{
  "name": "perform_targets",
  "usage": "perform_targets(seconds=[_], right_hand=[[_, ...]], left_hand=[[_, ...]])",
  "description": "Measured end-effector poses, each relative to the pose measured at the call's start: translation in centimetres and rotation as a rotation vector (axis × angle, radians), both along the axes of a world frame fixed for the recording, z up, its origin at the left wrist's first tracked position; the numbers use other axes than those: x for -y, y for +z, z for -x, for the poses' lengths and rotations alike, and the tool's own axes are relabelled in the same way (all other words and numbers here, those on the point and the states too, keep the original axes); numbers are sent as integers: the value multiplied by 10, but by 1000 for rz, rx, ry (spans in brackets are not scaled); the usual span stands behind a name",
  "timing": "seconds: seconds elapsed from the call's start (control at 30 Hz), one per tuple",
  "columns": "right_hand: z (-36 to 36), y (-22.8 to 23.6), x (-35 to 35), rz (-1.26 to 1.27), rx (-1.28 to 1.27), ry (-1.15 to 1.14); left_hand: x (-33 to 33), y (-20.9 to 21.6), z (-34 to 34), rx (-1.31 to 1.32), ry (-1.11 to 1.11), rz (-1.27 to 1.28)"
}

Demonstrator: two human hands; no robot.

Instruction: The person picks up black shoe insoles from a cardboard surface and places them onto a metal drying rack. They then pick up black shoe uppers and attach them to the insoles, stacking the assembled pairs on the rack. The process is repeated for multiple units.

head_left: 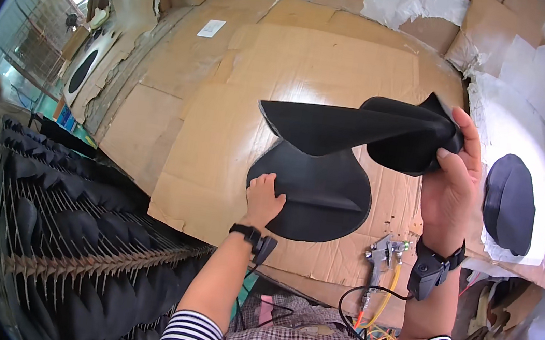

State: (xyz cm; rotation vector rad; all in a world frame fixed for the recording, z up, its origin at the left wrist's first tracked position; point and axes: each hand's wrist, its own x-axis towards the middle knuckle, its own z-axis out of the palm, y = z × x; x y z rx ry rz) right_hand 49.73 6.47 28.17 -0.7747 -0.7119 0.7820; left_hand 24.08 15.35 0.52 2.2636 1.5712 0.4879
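Note:
In my right hand (pixel 454 173), raised over the right side of the table, are bent black sheet pieces (pixel 404 136), pinched between thumb and fingers. One long flap (pixel 333 126) of them sticks out to the left above the table. A rounded flat black piece (pixel 317 196) with a crease across it lies on the cardboard, its far end partly hidden under that flap. On the left part of this piece rests my left hand (pixel 265 200), fingers bent and thumb apart from them. Both wrists wear a black strapped device.
A metal spray gun (pixel 382 252) with a yellow hose lies near the front edge. Stacked black ovals (pixel 510 205) sit on white paper at right. At left stands a rack (pixel 69 253) hung with many black pieces. A small white paper (pixel 211 28) lies far back.

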Motion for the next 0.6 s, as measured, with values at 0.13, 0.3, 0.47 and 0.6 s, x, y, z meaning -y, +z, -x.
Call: perform_targets(seconds=[0.13, 0.3, 0.47, 0.6], right_hand=[[10, -1, -13, 43, 46, 76], [15, -26, -49, 90, -54, 164], [30, -24, -75, -21, -55, 213], [44, -17, -60, -64, -65, 158]], left_hand=[[-12, 19, -17, -241, -90, 362], [14, 24, -4, -11, -485, 875], [25, 58, -27, 856, -386, 1120], [3, 86, -40, 1405, -210, 1222]])
